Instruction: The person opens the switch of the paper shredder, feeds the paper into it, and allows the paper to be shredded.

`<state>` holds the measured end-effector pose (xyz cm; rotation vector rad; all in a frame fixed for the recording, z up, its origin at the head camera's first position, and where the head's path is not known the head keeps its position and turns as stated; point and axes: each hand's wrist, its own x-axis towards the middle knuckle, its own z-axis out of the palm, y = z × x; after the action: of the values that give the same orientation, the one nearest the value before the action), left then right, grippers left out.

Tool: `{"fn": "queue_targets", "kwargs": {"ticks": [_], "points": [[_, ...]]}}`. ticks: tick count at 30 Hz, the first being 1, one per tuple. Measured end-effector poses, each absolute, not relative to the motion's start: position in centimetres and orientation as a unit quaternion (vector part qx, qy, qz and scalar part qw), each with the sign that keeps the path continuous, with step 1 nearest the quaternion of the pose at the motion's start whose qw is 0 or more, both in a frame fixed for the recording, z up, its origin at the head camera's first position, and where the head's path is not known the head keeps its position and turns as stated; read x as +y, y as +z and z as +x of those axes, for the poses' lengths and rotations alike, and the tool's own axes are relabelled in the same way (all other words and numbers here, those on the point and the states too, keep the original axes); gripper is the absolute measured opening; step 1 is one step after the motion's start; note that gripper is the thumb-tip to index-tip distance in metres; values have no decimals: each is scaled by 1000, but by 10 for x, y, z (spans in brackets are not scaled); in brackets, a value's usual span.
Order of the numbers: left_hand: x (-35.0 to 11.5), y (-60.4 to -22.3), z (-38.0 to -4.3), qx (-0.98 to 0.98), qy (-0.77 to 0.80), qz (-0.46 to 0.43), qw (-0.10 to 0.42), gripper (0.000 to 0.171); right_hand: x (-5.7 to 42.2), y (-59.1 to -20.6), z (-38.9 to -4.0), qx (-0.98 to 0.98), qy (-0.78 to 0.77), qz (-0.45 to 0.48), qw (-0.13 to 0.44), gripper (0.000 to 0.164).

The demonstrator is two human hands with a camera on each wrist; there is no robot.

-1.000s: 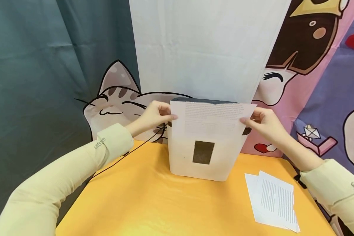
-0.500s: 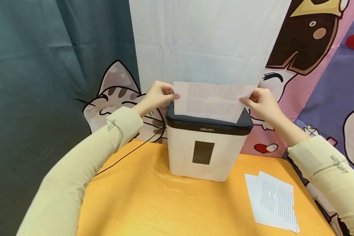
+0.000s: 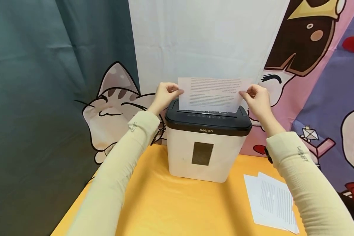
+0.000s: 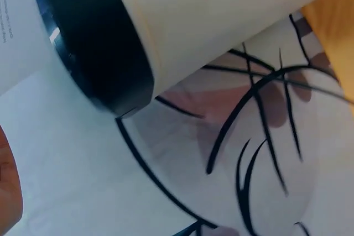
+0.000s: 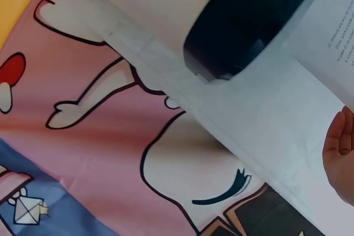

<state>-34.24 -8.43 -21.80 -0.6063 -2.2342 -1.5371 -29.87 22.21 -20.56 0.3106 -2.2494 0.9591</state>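
Note:
A printed sheet of paper stands upright over the black top of a white paper shredder. My left hand pinches the sheet's left edge between thumb and fingers. At its right edge, my right hand pinches it the same way. The sheet's lower edge overlaps the shredder's top close to the slot. In the left wrist view, only part of the left hand shows, beside the shredder's dark lid. The right wrist view catches the right hand below the sheet's corner.
Several printed sheets lie overlapping on the yellow tabletop, right of the shredder. Behind it hangs a cloth backdrop with cartoon figures. A dark cable shows at the table's left edge.
Both hands have raised the sheet and carried it back from in front of the shredder to above its top. The shredder's lid, hidden behind the paper earlier, is now in sight.

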Motion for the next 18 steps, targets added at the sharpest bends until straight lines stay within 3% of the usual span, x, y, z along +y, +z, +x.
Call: {"fn": "queue_targets", "kwargs": {"ticks": [18], "points": [[-81, -235, -353, -785, -558, -224, 149, 13, 223, -224, -307, -875, 337, 133, 323, 21]]}}
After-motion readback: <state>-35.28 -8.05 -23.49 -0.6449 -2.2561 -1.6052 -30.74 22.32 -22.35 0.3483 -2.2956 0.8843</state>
